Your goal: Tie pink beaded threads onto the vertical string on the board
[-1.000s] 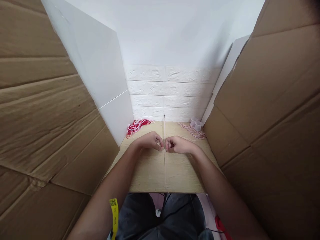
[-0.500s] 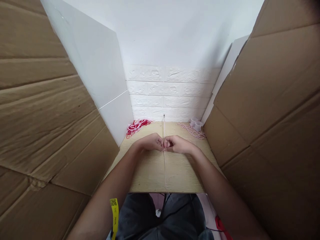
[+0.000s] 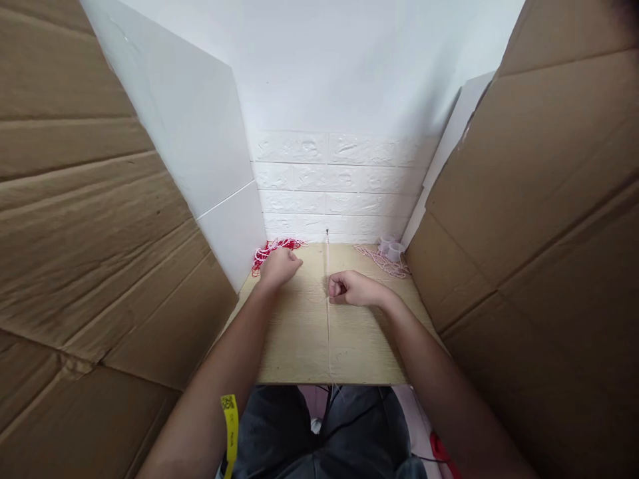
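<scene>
A thin pale pink cord (image 3: 329,339) runs from a small hook (image 3: 327,231) at the foot of the wall, down the middle of the wooden board and over its front edge. Beside the cord, my right hand (image 3: 352,289) is closed, its thumb and fingertips pinching thin string at the line. My left hand (image 3: 282,267) is away to the left, fingers pressed together, in front of a pile of red and white cords (image 3: 269,251). Whatever lies between the left fingertips is too fine to see. A faint loose strand shows left of the cord.
Pink cords (image 3: 384,261) lie at the back right, next to small clear plastic cups (image 3: 396,251). Tall cardboard walls (image 3: 100,253) flank the wooden board (image 3: 294,352) on both sides. A white brick-patterned wall (image 3: 299,176) closes the back.
My left hand has left the cord and moved up and to the left, towards the red and white pile. My right hand has stayed in place at the cord.
</scene>
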Available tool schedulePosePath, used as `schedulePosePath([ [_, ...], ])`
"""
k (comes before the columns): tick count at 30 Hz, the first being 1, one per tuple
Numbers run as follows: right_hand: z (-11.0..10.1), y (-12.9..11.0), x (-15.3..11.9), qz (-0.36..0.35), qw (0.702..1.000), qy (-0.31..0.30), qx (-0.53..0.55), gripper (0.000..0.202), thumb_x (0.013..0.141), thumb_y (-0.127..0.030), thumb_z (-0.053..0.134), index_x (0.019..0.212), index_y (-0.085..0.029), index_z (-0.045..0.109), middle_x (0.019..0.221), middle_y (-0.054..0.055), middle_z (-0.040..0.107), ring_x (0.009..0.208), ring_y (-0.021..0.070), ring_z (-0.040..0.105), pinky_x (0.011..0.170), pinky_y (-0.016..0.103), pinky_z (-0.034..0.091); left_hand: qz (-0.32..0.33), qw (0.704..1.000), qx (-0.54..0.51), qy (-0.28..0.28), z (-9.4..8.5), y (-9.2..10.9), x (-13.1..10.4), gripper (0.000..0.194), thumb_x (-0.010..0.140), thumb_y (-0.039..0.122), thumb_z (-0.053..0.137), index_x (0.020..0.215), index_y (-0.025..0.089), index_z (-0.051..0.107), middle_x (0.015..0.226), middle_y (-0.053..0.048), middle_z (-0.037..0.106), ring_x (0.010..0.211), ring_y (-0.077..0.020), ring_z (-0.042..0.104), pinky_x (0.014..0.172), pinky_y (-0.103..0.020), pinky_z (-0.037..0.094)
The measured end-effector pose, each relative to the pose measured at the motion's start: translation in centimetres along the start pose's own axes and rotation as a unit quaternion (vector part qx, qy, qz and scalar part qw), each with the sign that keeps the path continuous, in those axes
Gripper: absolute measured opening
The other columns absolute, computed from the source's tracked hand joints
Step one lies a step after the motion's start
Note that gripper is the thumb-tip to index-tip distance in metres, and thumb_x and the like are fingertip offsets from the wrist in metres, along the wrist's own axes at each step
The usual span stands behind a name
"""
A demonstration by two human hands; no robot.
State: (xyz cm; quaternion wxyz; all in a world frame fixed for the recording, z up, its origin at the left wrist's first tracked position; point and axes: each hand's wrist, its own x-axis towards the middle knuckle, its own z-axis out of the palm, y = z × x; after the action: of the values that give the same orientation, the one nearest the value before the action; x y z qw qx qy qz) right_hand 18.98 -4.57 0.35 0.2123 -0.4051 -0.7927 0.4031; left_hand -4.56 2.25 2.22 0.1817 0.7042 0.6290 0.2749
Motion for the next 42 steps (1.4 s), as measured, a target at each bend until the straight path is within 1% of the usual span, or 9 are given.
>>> schedulePosePath([
  [5,0.0,0.1,0.1,0.008,1.0,0.0,-0.005,0.011,0.071,-0.014,0.066,0.081,-0.017,0.062,0.07,-0.002,0.059,0.062,0.0111,0.051,0.056,0.022,0.038,-0.024,0.998,0.034,0.046,-0.3,-0.3,-0.1,0.018,0.067,0.022,0.063,0.085,0.02,0.064,0.084,-0.008,0.066,0.072,-0.0214,0.056,0.064,-0.03,0.034],
  [11,0.1,-0.4,0.0,0.01,1.0,0.004,-0.005,0.011,0.071,-0.014,0.065,0.082,-0.017,0.061,0.071,-0.002,0.059,0.062,0.0112,0.05,0.056,0.023,0.037,0.177,0.931,-0.109,-0.3,-0.4,2.0,-1.7,0.027,0.067,0.034,0.071,0.087,0.016,0.074,0.061,0.003,0.055,0.057,-0.0124,0.046,0.055,-0.025,0.03],
  [18,0.2,0.3,0.2,-0.005,1.0,0.009,-0.017,0.01,0.072,-0.014,0.063,0.081,-0.017,0.061,0.07,-0.003,0.059,0.062,0.0113,0.05,0.057,0.023,0.037,0.184,0.911,-0.088,-0.358,0.5,2.7,-2.4,0.024,0.064,0.034,0.073,0.077,0.014,0.077,0.062,0.001,0.061,0.058,-0.0115,0.048,0.055,-0.024,0.031],
  [22,0.1,0.3,0.1,-0.001,1.0,0.0,-0.018,0.012,0.071,-0.012,0.062,0.082,-0.017,0.062,0.072,-0.002,0.06,0.063,0.0108,0.05,0.057,0.022,0.037,0.158,0.937,-0.119,-0.289,0.4,2.2,-1.8,0.021,0.064,0.032,0.072,0.075,0.015,0.076,0.067,-0.001,0.067,0.063,-0.0138,0.054,0.059,-0.025,0.037],
  [26,0.1,0.1,0.0,0.004,1.0,-0.013,-0.008,0.013,0.07,-0.01,0.06,0.08,-0.016,0.062,0.071,-0.002,0.059,0.062,0.0108,0.05,0.056,0.022,0.037,0.046,0.982,-0.145,-0.108,0.2,0.8,-0.6,0.013,0.066,0.028,0.072,0.068,0.016,0.07,0.075,-0.005,0.07,0.072,-0.0187,0.061,0.066,-0.028,0.042],
  [31,0.0,-0.1,0.1,0.013,1.0,-0.019,-0.01,0.012,0.069,-0.009,0.059,0.079,-0.016,0.062,0.07,-0.002,0.058,0.062,0.0109,0.049,0.056,0.023,0.036,-0.056,0.997,0.023,0.057,-0.1,-0.3,0.0,0.015,0.066,0.019,0.066,0.08,0.02,0.069,0.083,-0.007,0.07,0.076,-0.0238,0.061,0.067,-0.031,0.04],
  [34,0.0,-0.3,0.0,0.014,1.0,-0.018,-0.011,0.011,0.069,-0.01,0.059,0.078,-0.016,0.062,0.07,-0.002,0.058,0.062,0.0107,0.049,0.056,0.023,0.036,0.048,0.998,-0.021,-0.015,-0.3,0.3,-0.4,0.03,0.065,0.017,0.066,0.094,0.02,0.068,0.079,-0.003,0.066,0.071,-0.0187,0.058,0.063,-0.027,0.038],
  [38,0.0,-0.6,-0.1,0.019,1.0,-0.01,-0.017,0.012,0.069,-0.01,0.057,0.079,-0.016,0.061,0.071,-0.002,0.058,0.062,0.0106,0.049,0.057,0.023,0.036,0.186,0.948,-0.1,-0.236,-0.2,1.6,-1.4,0.02,0.069,0.028,0.069,0.084,0.016,0.072,0.061,0.004,0.052,0.057,-0.0113,0.045,0.054,-0.024,0.03],
  [42,0.1,-0.6,0.0,0.007,1.0,0.0,-0.021,0.012,0.069,-0.01,0.058,0.08,-0.016,0.06,0.074,-0.001,0.06,0.067,0.0116,0.052,0.061,0.023,0.038,0.217,0.923,-0.091,-0.305,0.6,2.2,-2.0,0.028,0.067,0.034,0.073,0.086,0.014,0.079,0.055,0.006,0.047,0.054,-0.0089,0.038,0.054,-0.024,0.026],
])
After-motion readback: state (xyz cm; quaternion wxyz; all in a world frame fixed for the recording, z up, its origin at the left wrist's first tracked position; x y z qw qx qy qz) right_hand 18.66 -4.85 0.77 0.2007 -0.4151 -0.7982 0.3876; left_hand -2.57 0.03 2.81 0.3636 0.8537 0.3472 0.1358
